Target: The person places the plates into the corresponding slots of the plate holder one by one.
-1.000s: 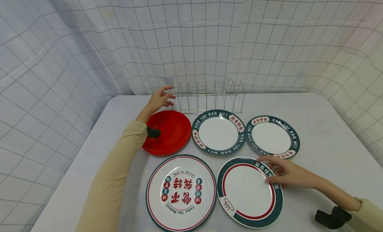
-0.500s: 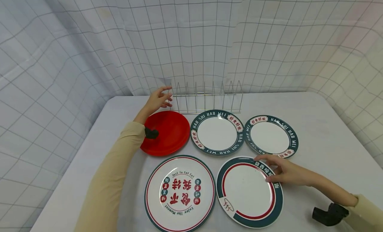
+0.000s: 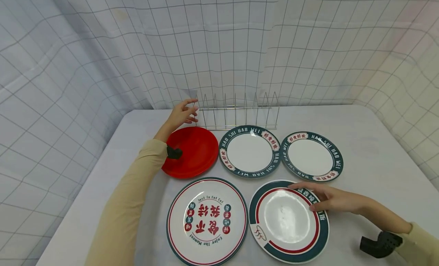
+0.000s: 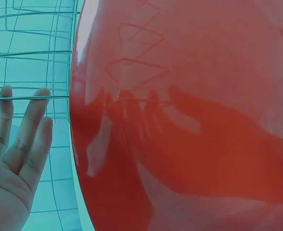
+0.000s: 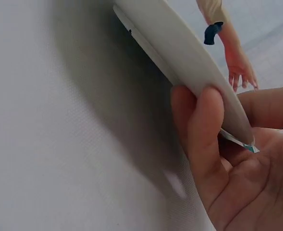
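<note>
Right hand (image 3: 330, 197) pinches the green-rimmed, red-lined plate (image 3: 287, 217) by its far-right rim, that edge tipped off the bench (image 3: 372, 159), near right. Left hand (image 3: 181, 113) loose-fingered at the wire rack (image 3: 236, 107). I'd expect rigid, slick, chippable ware; I'd keep fingers beneath.

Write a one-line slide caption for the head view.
Right hand grips the front-right plate by its edge; left hand at the wire rack; four more plates on the white table.

Grid-lined cloth (image 3: 236, 41) behind white table (image 3: 370, 151)
</note>
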Motion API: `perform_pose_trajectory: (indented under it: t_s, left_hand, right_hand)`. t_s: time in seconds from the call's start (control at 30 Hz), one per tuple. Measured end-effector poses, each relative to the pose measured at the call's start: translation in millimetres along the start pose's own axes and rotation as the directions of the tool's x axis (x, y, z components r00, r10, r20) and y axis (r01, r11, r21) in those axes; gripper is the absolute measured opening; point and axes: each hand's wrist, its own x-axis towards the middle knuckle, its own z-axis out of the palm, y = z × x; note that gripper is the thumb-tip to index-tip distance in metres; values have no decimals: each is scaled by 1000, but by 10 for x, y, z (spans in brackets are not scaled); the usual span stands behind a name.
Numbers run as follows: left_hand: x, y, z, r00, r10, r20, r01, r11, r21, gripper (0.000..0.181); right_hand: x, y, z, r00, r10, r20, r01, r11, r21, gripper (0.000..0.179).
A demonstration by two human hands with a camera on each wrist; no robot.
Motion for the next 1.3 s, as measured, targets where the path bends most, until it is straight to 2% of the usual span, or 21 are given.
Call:
perform_pose_trajectory:
  t_s: [0.23, 0.4, 0.53, 0.63, 0.8, 1.1, 1.3]
  left_hand:
    - [110, -184, 2, 1000, -14, -22, 14, 1000, -6, 47]
    - [149, -265, 20, 998, -21, -54, 22, 1000, 9, 48]
    - [97, -183, 28, 998, -37, -58, 35, 999, -23, 48]
    - [30, -75, 31, 997, -58, -50, 55, 997, -55, 48]
    - [-53, 47, 41, 996, -78, -48, 74, 994, -80, 48]
    - [-64, 62, 65, 993, -99, -58, 94, 992, -88, 49]
    - [-66, 64, 67, 992, -111, -54, 106, 991, -85, 49]
  right_hand:
    - [-44, -22, 16, 998, -10, -57, 11, 1000, 16, 59]
    - [-80, -17, 10, 998, -19, -60, 25, 994, 103, 60]
    - [-99, -2, -5, 998, -23, -57, 35, 975, 220, 62]
    - [-103, -4, -14, 997, -42, -63, 57, 962, 266, 61]
    - [-118, -32, -9, 995, -47, -93, 70, 961, 266, 54]
    - [-177, -54, -24, 989, -45, -138, 78, 967, 244, 51]
    - [-189, -69, -22, 975, -98, -197, 150, 952, 266, 51]
